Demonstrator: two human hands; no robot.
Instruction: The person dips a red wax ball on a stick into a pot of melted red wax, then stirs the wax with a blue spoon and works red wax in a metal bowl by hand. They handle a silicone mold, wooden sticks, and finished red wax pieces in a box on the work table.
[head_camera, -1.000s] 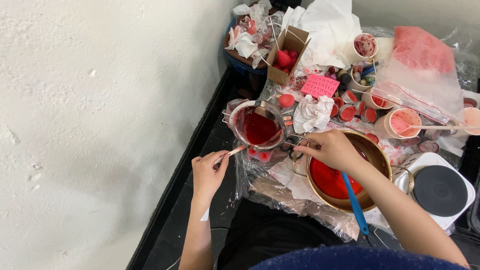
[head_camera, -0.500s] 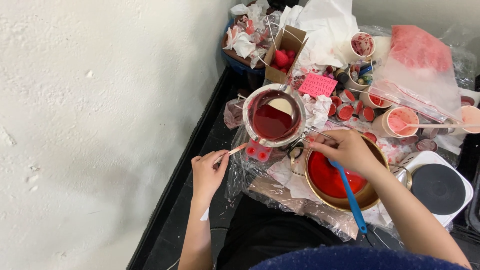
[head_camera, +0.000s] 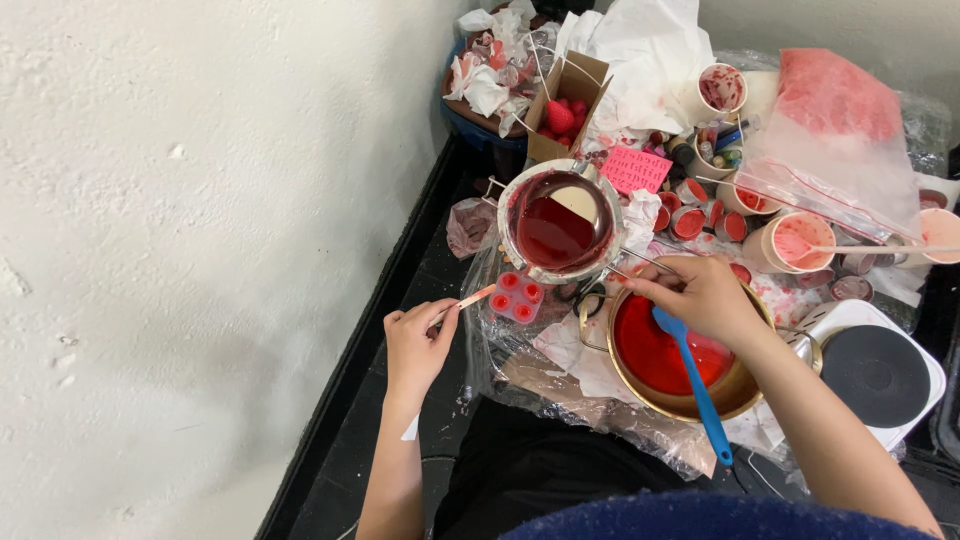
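Note:
My right hand (head_camera: 700, 297) grips the wire handle of a small metal pouring pot (head_camera: 556, 225) holding dark red liquid, tilted above a small pink mould (head_camera: 517, 297) with several filled red cavities. My left hand (head_camera: 417, 347) holds a thin wooden stick (head_camera: 470, 300) whose tip touches the mould's left edge. Beside the mould stands a brass-coloured bowl (head_camera: 740, 385) of red liquid with a blue spatula (head_camera: 695, 385) resting in it, partly under my right wrist.
Clear plastic sheeting (head_camera: 600, 410) covers the surface. Several small red-filled cups (head_camera: 690, 215), paper cups (head_camera: 795, 240), a cardboard box (head_camera: 565, 105) with red shapes, crumpled tissue (head_camera: 640, 50) and a stained plastic bag (head_camera: 835, 110) crowd the back. A hotplate (head_camera: 875, 375) sits right. A white wall (head_camera: 200, 250) stands left.
My right hand has lifted the metal pot and tipped it further, bringing it up and over the pink mould. The left hand with the stick has stayed put.

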